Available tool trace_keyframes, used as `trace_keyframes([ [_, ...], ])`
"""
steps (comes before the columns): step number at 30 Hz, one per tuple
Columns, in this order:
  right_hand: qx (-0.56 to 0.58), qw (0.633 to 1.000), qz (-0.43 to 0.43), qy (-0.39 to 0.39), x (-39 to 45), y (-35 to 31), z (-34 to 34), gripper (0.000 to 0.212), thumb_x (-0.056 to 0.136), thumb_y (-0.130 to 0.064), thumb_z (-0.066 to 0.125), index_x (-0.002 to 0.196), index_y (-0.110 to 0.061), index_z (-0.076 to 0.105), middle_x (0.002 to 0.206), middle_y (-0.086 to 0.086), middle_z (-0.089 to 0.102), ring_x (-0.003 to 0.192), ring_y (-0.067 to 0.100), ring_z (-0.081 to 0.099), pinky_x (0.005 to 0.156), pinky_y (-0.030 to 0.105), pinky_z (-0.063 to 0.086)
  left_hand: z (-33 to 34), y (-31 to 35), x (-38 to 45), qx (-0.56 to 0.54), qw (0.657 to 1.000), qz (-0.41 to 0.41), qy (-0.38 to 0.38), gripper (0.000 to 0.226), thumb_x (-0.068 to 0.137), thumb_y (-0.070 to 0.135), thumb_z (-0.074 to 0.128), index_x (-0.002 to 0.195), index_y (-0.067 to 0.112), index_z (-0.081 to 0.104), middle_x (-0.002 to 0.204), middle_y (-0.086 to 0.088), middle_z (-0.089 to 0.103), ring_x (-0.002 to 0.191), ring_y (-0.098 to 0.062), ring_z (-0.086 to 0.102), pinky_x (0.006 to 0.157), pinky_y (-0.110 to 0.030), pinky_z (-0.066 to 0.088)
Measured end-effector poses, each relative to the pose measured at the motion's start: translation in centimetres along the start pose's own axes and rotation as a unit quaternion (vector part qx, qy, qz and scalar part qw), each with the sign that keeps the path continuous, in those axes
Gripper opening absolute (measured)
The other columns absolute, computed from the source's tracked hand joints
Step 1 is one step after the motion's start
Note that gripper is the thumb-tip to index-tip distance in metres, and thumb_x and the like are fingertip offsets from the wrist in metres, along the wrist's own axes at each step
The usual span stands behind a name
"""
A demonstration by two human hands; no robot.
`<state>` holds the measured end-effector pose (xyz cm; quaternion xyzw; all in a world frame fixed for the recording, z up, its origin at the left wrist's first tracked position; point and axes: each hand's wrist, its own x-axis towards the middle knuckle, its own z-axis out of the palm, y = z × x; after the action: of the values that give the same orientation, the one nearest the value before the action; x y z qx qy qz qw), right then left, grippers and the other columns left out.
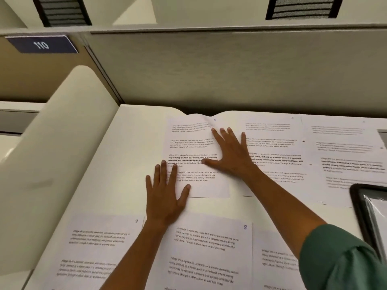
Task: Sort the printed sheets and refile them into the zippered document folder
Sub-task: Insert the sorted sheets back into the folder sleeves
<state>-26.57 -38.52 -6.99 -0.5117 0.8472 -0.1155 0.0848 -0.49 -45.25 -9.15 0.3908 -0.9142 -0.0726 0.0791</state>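
White sheet (194, 158) | sorting: I press it with both flat hands, left (165, 197), right (232, 155) | next: gather sheets in order.

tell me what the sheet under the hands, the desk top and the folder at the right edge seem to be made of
Sheet: thin white matte printer paper; its far edge curls up and it carries printed text.
Desk top: smooth cream surface with a rounded edge, probably laminate, though the core is not visible.
Folder: dark border around a glossy clear panel that catches glare, likely plastic film; the border's material is unclear.
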Motion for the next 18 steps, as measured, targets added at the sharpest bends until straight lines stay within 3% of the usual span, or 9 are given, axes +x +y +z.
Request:
trace_keyframes([
  [4,0.071,0.997,-0.006,0.008,-0.6,-0.9,-0.3,0.103,0.081,-0.075,0.053,0.156,-0.034,-0.003,0.162,0.003,0.022,0.151,0.025,0.01,0.121,0.053,-0.003,0.0,-0.1,0.0,-0.004,1.0,-0.002,-0.011,0.075,0.094,0.066,0.028,0.156,0.023,0.025,0.165,-0.006,0.008,0.152,-0.026,0.008,0.12,-0.055,0.014],
  [6,0.164,0.986,0.003,0.022,-1.1,-1.5,-0.6,0.097,0.084,-0.054,0.067,0.157,-0.03,0.006,0.154,0.008,0.038,0.142,0.028,0.032,0.12,0.046,0.015,-0.1,-0.2,0.1,-0.015,1.0,0.002,-0.016,0.077,0.093,0.066,0.03,0.155,0.021,0.026,0.165,-0.006,0.01,0.152,-0.027,0.01,0.119,-0.055,0.014],
  [9,0.287,0.956,0.036,0.055,-2.7,-2.5,-1.3,0.088,0.087,-0.029,0.072,0.156,-0.03,0.017,0.141,0.01,0.053,0.12,0.028,0.055,0.103,0.037,0.042,-0.6,-0.4,0.1,-0.058,0.998,0.008,-0.032,0.082,0.09,0.069,0.029,0.156,0.02,0.022,0.165,-0.006,0.009,0.152,-0.025,0.008,0.12,-0.053,0.012],
  [12,0.368,0.922,0.081,0.087,-5.0,-3.2,-1.9,0.084,0.089,-0.025,0.071,0.155,-0.031,0.019,0.099,-0.006,0.062,0.084,0.01,0.059,0.081,0.026,0.048,-1.5,0.2,-0.5,-0.15,0.987,-0.02,-0.06,0.09,0.084,0.074,0.025,0.157,0.024,0.01,0.166,-0.002,0.001,0.152,-0.017,-0.003,0.121,-0.045,-0.002],
  [13,0.389,0.911,0.095,0.1,-5.6,-3.2,-2.1,0.087,0.088,-0.025,0.072,0.155,-0.033,0.018,0.098,-0.01,0.059,0.084,0.006,0.057,0.081,0.026,0.047,-1.9,0.7,-0.9,-0.184,0.98,-0.036,-0.062,0.091,0.084,0.075,0.027,0.157,0.025,0.008,0.166,-0.001,0.0,0.152,-0.014,-0.004,0.121,-0.042,-0.004],
  [16,0.471,0.864,0.117,0.134,-7.3,-3.6,-3.8,0.093,0.086,-0.02,0.076,0.156,-0.032,0.016,0.139,0.0,0.053,0.115,0.013,0.055,0.097,0.031,0.047,-3.4,2.5,-2.2,-0.289,0.951,-0.098,-0.052,0.083,0.093,0.06,0.049,0.157,0.027,0.008,0.165,0.001,0.003,0.152,-0.012,-0.003,0.121,-0.04,-0.004],
  [18,0.503,0.84,0.136,0.152,-8.5,-3.8,-5.5,0.091,0.086,-0.019,0.076,0.155,-0.029,0.018,0.143,0.001,0.05,0.12,0.016,0.054,0.097,0.031,0.045,-4.6,3.8,-3.2,-0.342,0.93,-0.132,-0.035,0.08,0.094,0.047,0.057,0.157,0.024,0.012,0.165,-0.001,0.008,0.152,-0.015,0.003,0.123,-0.041,0.002],
])
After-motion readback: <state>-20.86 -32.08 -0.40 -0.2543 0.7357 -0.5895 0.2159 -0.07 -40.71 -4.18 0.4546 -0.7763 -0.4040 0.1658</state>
